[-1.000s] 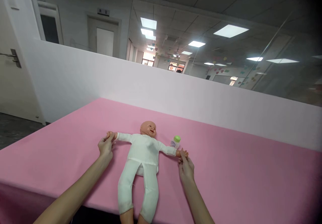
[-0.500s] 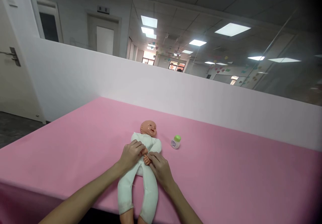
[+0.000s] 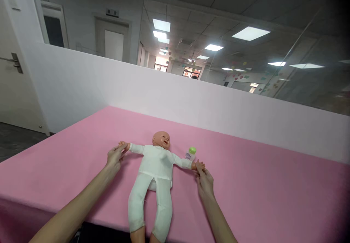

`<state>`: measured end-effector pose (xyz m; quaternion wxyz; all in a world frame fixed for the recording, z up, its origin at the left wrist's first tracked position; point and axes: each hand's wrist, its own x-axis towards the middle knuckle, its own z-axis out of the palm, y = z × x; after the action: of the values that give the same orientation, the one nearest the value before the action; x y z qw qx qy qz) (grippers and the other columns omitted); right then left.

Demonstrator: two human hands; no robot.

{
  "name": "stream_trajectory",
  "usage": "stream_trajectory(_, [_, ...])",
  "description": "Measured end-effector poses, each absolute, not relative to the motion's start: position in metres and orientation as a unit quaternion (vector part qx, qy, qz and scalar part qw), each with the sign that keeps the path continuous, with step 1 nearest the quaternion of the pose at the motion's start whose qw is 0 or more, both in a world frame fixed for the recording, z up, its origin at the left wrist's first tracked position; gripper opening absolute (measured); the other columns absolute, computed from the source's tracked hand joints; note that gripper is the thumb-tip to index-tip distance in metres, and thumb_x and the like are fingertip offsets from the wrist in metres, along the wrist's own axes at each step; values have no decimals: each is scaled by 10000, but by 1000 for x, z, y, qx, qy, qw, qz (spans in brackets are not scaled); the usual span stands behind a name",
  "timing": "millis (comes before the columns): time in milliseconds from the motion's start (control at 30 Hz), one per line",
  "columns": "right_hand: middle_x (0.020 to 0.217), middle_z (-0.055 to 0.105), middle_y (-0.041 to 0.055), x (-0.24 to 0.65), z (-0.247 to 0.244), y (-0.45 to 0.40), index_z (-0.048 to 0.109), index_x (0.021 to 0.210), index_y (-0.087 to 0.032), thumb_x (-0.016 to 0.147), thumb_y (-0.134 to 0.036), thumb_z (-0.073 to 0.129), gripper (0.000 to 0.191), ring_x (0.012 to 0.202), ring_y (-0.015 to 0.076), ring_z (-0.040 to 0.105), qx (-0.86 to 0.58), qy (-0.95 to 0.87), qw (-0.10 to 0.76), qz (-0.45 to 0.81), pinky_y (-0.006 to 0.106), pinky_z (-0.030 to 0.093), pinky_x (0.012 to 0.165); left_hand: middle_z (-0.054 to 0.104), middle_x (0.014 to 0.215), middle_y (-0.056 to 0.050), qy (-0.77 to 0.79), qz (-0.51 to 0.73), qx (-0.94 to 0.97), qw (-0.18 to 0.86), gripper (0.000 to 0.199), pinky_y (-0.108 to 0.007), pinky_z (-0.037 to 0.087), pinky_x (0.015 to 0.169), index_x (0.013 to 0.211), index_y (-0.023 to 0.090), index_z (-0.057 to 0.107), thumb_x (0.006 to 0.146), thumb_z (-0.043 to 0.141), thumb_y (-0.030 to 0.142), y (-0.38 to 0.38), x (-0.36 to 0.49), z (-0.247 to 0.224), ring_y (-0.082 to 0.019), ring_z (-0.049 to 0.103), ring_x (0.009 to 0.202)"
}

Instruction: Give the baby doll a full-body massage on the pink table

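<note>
A baby doll (image 3: pixel 156 164) in a white suit lies on its back on the pink table, its arms stretched out to both sides. My left hand (image 3: pixel 116 155) is closed round the doll's hand on the left. On the right, my right hand (image 3: pixel 204 179) pinches the doll's other hand. Just behind that doll arm stands a small clear jar (image 3: pixel 190 153) with a green lid, its lower part partly hidden. The doll's feet run out of view at the bottom.
The pink table (image 3: pixel 259 184) meets a low white wall (image 3: pixel 191 97) along its back, with glass above it. A door (image 3: pixel 19 86) with a metal handle is at the far left. The table's front edge crosses the lower left.
Both hands have moved apart, from over the doll's belly out to the sides. The doll's arms, folded together before, are now spread wide.
</note>
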<state>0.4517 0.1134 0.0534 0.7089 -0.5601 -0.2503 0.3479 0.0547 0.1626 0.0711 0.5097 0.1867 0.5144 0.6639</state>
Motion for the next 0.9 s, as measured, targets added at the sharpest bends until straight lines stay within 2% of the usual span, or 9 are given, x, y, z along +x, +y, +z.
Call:
stream_trajectory(167, [746, 677, 1, 451, 44, 116, 709, 837, -183, 559, -369, 954, 414, 601, 122, 574, -502, -160, 765, 371, 232, 529, 530, 731, 869, -24, 502, 655, 43, 563, 162, -267, 582, 736, 767, 162, 725, 687, 838, 79, 169, 45, 57, -144, 703, 782])
stream_trajectory(267, [746, 660, -7, 438, 57, 116, 699, 842, -178, 607, -396, 935, 398, 617, 117, 565, -494, -212, 770, 343, 232, 527, 566, 729, 877, -37, 516, 689, 122, 494, 175, -291, 566, 709, 761, 170, 707, 690, 865, 191, 165, 56, 69, -183, 703, 821])
stream_trajectory(367, [778, 675, 8, 414, 76, 113, 688, 896, -171, 680, -427, 899, 396, 661, 139, 603, -507, -315, 751, 284, 250, 530, 599, 735, 936, -53, 508, 707, 292, 396, 290, -325, 551, 714, 875, 184, 716, 707, 867, 368, 156, 78, 89, -229, 698, 890])
stream_trajectory(467, [926, 722, 63, 384, 85, 105, 699, 971, -176, 773, -402, 841, 333, 776, 190, 671, -500, -489, 683, 212, 282, 553, 641, 745, 957, -48, 503, 673, 474, 262, 262, -311, 516, 729, 930, 204, 724, 813, 782, 431, 143, 105, 99, -222, 686, 892])
stream_trajectory(567, [945, 725, 69, 358, 78, 95, 724, 1004, -203, 914, -277, 693, 121, 823, 205, 685, -449, -700, 543, 116, 316, 578, 714, 743, 929, -22, 490, 562, 654, 129, 126, -287, 443, 687, 921, 234, 725, 927, 673, 349, 130, 129, 90, -196, 656, 854])
stream_trajectory(667, [1028, 742, 87, 346, 64, 89, 725, 1083, -226, 975, -139, 536, 235, 921, 223, 703, -386, -825, 412, 19, 344, 589, 795, 719, 857, -16, 452, 429, 782, 25, 119, -290, 359, 625, 863, 228, 709, 945, 628, 195, 123, 142, 71, -191, 616, 831])
stream_trajectory(733, [1070, 743, 97, 345, 59, 88, 721, 1107, -224, 976, -111, 510, 273, 954, 231, 706, -371, -847, 381, -9, 354, 592, 814, 713, 845, -20, 444, 389, 807, -4, 160, -296, 324, 597, 832, 219, 698, 934, 613, 130, 122, 145, 63, -192, 602, 824])
stream_trajectory(800, [1076, 741, 97, 348, 60, 89, 720, 1117, -224, 971, -124, 525, 264, 970, 232, 701, -375, -837, 398, 13, 362, 591, 831, 713, 853, -21, 448, 400, 800, 3, 146, -296, 331, 605, 853, 221, 703, 942, 614, 147, 122, 143, 63, -194, 601, 828])
stream_trajectory(900, [1003, 734, 84, 361, 68, 94, 732, 1059, -216, 940, -243, 638, 153, 886, 222, 686, -433, -741, 505, 88, 348, 586, 772, 727, 904, -24, 468, 495, 727, 89, 97, -292, 398, 655, 928, 238, 720, 953, 641, 289, 126, 133, 73, -197, 627, 844])
